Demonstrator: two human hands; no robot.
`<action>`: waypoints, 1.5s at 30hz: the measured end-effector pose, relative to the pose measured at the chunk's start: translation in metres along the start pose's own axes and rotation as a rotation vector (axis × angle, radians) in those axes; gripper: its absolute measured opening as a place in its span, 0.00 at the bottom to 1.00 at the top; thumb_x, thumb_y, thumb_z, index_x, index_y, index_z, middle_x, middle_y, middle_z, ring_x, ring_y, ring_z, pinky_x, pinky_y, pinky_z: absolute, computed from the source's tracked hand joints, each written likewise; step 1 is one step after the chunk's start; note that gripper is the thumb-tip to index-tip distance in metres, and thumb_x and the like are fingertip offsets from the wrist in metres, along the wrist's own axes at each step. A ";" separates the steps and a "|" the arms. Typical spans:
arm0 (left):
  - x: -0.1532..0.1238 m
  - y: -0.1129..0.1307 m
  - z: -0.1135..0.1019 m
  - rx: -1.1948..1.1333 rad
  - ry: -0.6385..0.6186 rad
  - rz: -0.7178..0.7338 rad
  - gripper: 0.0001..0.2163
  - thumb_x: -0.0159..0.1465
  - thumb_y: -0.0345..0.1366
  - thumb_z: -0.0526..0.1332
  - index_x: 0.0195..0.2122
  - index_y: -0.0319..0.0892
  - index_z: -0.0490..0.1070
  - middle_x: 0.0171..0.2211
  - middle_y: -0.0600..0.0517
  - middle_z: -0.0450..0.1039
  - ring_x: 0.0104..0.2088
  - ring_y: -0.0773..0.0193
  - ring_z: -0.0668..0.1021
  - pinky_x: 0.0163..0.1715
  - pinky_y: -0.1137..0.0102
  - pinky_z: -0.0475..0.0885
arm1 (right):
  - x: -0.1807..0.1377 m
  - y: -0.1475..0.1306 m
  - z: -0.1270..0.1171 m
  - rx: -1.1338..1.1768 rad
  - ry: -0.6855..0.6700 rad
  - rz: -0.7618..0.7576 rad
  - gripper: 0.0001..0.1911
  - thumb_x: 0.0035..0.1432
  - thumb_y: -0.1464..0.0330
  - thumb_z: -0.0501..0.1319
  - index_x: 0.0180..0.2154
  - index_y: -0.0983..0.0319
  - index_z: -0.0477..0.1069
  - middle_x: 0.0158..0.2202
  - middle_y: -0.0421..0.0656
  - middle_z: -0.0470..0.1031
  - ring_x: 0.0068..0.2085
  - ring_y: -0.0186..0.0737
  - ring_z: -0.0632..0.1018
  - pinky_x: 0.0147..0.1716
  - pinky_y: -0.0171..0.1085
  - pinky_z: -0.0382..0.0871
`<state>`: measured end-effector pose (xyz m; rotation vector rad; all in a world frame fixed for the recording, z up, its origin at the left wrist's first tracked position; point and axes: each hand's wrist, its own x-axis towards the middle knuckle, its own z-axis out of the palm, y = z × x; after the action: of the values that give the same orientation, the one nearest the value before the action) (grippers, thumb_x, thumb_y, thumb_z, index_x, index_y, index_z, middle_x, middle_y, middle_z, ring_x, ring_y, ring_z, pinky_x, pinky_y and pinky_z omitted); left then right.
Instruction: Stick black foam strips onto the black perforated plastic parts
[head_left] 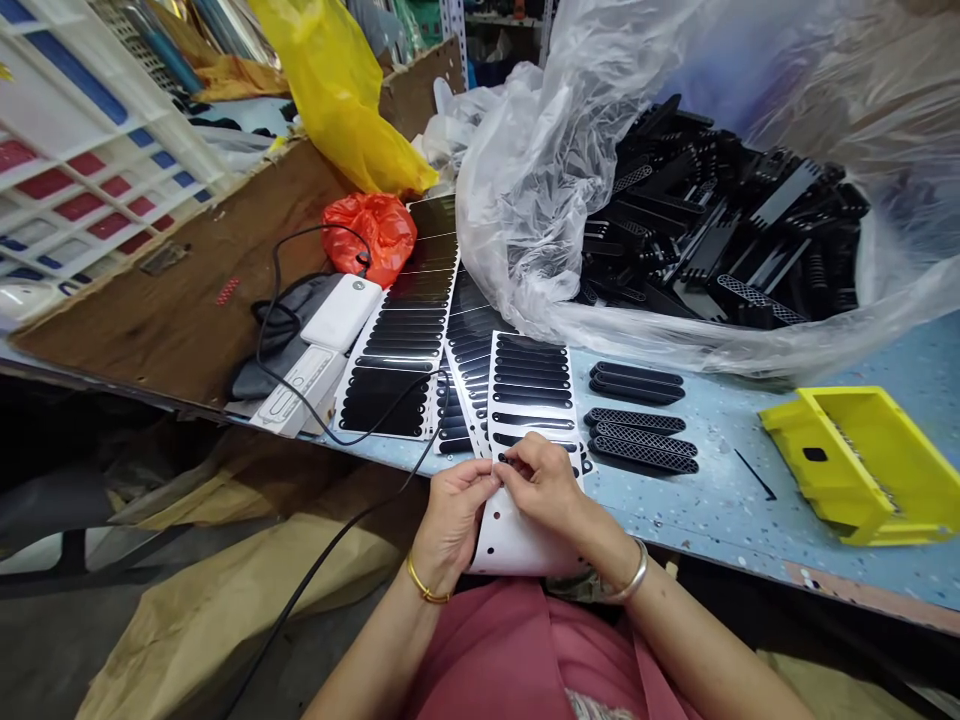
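Note:
A white backing sheet (529,395) carrying rows of black elongated stickers lies over the table's front edge, its bare lower end curling towards my lap. My left hand (452,515) pinches the sheet's left side, a gold bangle on its wrist. My right hand (541,483) pinches at a black sticker near the sheet's middle, fingers pressed together, a silver bangle on the wrist. Just right of the sheet, several black perforated plastic strips (639,436) lie side by side on the blue table (720,500).
More sticker sheets (405,335) fan out to the left. A clear plastic bag (525,190) holds a heap of black plastic parts (720,220). A yellow tray (862,460) stands at right. White devices (337,315) with a black cable, a red bag (375,232) and a yellow bag (337,90) sit behind.

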<state>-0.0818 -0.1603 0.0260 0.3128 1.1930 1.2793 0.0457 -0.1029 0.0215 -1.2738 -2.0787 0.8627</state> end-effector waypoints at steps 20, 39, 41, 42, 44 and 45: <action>0.003 0.009 0.012 0.063 -0.014 0.071 0.10 0.45 0.31 0.73 0.30 0.38 0.82 0.26 0.50 0.80 0.25 0.69 0.75 0.26 0.76 0.68 | 0.013 -0.002 -0.018 0.121 0.068 -0.078 0.10 0.53 0.78 0.58 0.23 0.62 0.73 0.23 0.41 0.73 0.24 0.34 0.72 0.26 0.34 0.63; 0.011 0.027 -0.033 0.878 0.218 0.473 0.11 0.54 0.41 0.65 0.35 0.41 0.79 0.20 0.55 0.74 0.21 0.66 0.74 0.23 0.72 0.68 | -0.029 0.016 -0.179 0.787 0.704 0.228 0.09 0.49 0.67 0.74 0.35 0.61 0.82 0.26 0.44 0.80 0.26 0.40 0.80 0.24 0.38 0.77; 0.006 0.033 -0.031 0.982 0.294 0.573 0.14 0.55 0.41 0.65 0.40 0.41 0.79 0.21 0.55 0.74 0.21 0.66 0.74 0.24 0.71 0.70 | -0.038 0.020 -0.180 0.831 0.608 0.243 0.08 0.50 0.67 0.73 0.35 0.60 0.82 0.28 0.45 0.81 0.27 0.43 0.82 0.25 0.39 0.78; 0.004 0.040 -0.027 0.994 0.338 0.625 0.16 0.54 0.42 0.66 0.42 0.41 0.78 0.23 0.55 0.74 0.21 0.66 0.75 0.25 0.71 0.70 | -0.042 0.022 -0.180 0.853 0.560 0.237 0.07 0.50 0.67 0.73 0.34 0.60 0.82 0.28 0.45 0.81 0.28 0.43 0.82 0.25 0.39 0.78; 0.002 0.052 -0.011 0.951 0.340 0.689 0.17 0.55 0.44 0.67 0.43 0.41 0.77 0.24 0.54 0.75 0.23 0.66 0.76 0.25 0.71 0.71 | -0.047 0.024 -0.179 0.897 0.462 0.206 0.05 0.51 0.68 0.73 0.33 0.59 0.83 0.28 0.45 0.81 0.28 0.43 0.82 0.26 0.39 0.78; 0.003 0.057 0.001 0.897 0.251 0.670 0.16 0.56 0.44 0.66 0.42 0.41 0.77 0.25 0.54 0.75 0.23 0.66 0.76 0.25 0.72 0.71 | -0.049 0.025 -0.179 0.921 0.410 0.184 0.04 0.51 0.68 0.73 0.32 0.59 0.83 0.28 0.44 0.81 0.28 0.42 0.82 0.26 0.38 0.78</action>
<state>-0.1136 -0.1380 0.0680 1.3217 1.9410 1.2752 0.2094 -0.0963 0.1115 -0.9929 -1.0247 1.2936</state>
